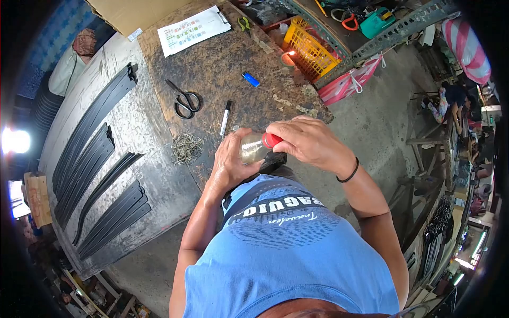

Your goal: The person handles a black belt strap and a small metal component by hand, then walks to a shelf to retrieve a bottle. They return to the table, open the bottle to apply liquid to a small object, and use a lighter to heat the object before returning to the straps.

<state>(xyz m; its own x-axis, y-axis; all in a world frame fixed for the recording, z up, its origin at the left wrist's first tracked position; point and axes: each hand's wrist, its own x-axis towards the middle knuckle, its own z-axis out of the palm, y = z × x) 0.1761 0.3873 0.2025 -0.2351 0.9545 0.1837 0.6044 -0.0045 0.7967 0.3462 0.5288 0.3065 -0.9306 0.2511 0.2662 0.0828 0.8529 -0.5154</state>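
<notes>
A clear plastic bottle [251, 149] with a red cap [271, 140] is held close in front of my body, at the near edge of the worktable [222, 63]. My left hand [230, 159] wraps round the bottle's body. The fingers of my right hand [305, 140] grip the red cap. Just beyond my left hand lies a marker [226, 117] with a black cap. Left of it is a small heap of thin metal pieces [186, 148]. Black-handled scissors [186, 104] rest farther back, and a blue lighter [251, 79] lies to the right of them.
Bundles of long black strips [95, 116] cover the metal-topped table at left. A clipboard with paper [193, 31] and green-handled pliers [244, 24] lie at the back. Beside the table's right edge sits a yellow basket [310, 50]. Another person [453, 103] is at far right.
</notes>
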